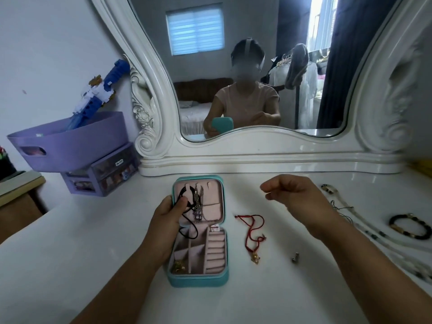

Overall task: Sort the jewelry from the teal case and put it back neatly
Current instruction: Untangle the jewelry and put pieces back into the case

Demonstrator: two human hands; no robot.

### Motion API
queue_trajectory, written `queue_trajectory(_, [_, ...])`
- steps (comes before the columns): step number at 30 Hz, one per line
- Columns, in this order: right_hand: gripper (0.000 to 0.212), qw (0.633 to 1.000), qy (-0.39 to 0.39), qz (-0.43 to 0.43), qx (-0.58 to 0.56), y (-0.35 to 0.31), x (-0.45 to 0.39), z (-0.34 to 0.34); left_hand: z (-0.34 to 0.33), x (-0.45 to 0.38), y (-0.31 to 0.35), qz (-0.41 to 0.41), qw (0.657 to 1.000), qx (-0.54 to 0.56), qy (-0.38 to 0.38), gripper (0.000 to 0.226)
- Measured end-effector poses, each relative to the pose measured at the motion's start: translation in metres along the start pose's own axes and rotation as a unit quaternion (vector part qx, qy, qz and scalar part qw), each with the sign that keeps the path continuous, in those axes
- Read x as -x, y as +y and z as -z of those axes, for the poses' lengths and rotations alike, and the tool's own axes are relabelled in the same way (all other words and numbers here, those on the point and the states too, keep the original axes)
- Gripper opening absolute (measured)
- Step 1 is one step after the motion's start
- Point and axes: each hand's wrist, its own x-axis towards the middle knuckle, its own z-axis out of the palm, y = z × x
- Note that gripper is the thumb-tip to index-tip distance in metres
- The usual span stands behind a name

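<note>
The case (198, 230) lies open on the table (93, 265), steadied by the left hand (167, 218) whose fingers grip its lid edge, while the right hand (294, 195) hovers loosely curled and empty, so emptying seems underway and the black cord (187, 206) likely comes next.

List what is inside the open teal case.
In the teal case: a black cord and silver chains on the lid, a gold piece in a bottom compartment. The left hand hides the left edge.
</note>
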Motion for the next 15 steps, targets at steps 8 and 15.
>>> queue_trajectory(8, [0.015, 0.996, 0.034, -0.014, 0.078, 0.023, 0.024, 0.042, -0.016, 0.001, 0.0, 0.02, 0.997, 0.056, -0.05, 0.019])
queue_trajectory(15, [0.009, 0.988, -0.016, -0.045, 0.144, 0.035, 0.048, 0.074, -0.007, 0.001, 0.004, -0.07, 0.996, -0.002, -0.051, 0.026])
